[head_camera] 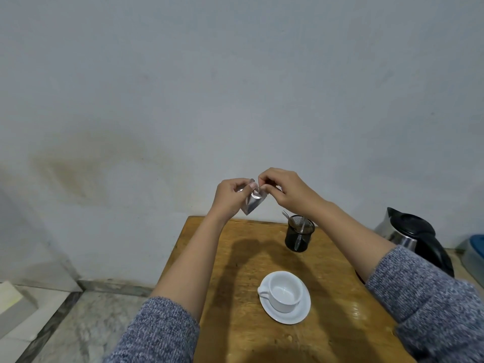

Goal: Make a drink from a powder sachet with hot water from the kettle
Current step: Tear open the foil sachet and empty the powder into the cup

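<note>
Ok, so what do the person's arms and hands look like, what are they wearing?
Both arms wear a blue-grey marled knit sweater, its sleeves pushed up so the forearms are bare. The left hand and right hand are bare: no gloves, rings or watch visible.

Soft, dim, even light, arm shadows falling on the wooden table [327, 271] toward 6 o'clock, small glare off the silver sachet [252, 203], wide-angle bending at 3 and 9 o'clock, sleeves [432, 297] slightly blurred.
</note>
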Demonstrator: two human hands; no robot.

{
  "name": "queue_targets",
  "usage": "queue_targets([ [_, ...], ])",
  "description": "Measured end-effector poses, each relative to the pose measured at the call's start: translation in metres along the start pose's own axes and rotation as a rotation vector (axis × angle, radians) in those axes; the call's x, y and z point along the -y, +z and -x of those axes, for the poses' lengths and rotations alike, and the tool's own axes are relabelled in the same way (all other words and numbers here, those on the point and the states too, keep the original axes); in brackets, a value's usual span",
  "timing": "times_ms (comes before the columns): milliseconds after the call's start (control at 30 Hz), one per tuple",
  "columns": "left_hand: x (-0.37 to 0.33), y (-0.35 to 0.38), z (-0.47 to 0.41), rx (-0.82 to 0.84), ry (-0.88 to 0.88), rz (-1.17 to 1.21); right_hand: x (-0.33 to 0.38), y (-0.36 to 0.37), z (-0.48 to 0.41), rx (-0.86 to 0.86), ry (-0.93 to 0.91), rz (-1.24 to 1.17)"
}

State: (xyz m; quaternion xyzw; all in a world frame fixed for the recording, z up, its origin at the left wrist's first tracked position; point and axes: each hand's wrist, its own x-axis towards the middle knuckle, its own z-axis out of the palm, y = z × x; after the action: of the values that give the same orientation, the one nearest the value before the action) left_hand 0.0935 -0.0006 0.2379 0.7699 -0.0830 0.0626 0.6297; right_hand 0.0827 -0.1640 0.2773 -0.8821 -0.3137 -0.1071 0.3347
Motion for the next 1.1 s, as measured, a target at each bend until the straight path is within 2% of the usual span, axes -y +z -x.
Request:
queue_targets([
  [133,0.011,-0.014,-0.003,-0.102,-0.055,0.04,0.001,-0.001,0.005,0.041,-0.011,0.024],
  [267,0.014,-0.019,-0.005,-0.127,-0.045,0.027,0.002,0.005,0.008,0.067,-0.016,0.001],
  [467,0.029,-0.039,-0.005,-0.31,-0.075,0.047,0.006,0.007,0.009,0.07,-0.037,-0.029],
  [533,0.032,-0.048,-0.003,-0.321,-0.069,0.085,0.005,0.01,0.01,0.035,0.05,-0.123],
  [667,0.041,-0.058,0.001,-0.384,-0.058,0.131,-0.004,0.034,0.007,0.001,0.366,-0.449],
  [733,0.053,-0.059,0.007,-0.398,-0.078,0.127,-0.014,0.059,0.009,0.057,0.491,-0.482],
  [867,0.084,-0.059,0.03,-0.423,-0.133,0.129,-0.034,0.131,0.025,0.291,0.645,-0.331],
  [1000,0.119,-0.072,0.053,-0.443,-0.221,0.111,-0.051,0.204,0.05,0.483,0.76,-0.276],
  [1100,0.141,-0.084,0.069,-0.462,-0.275,0.084,-0.061,0.248,0.063,0.599,0.777,-0.232],
])
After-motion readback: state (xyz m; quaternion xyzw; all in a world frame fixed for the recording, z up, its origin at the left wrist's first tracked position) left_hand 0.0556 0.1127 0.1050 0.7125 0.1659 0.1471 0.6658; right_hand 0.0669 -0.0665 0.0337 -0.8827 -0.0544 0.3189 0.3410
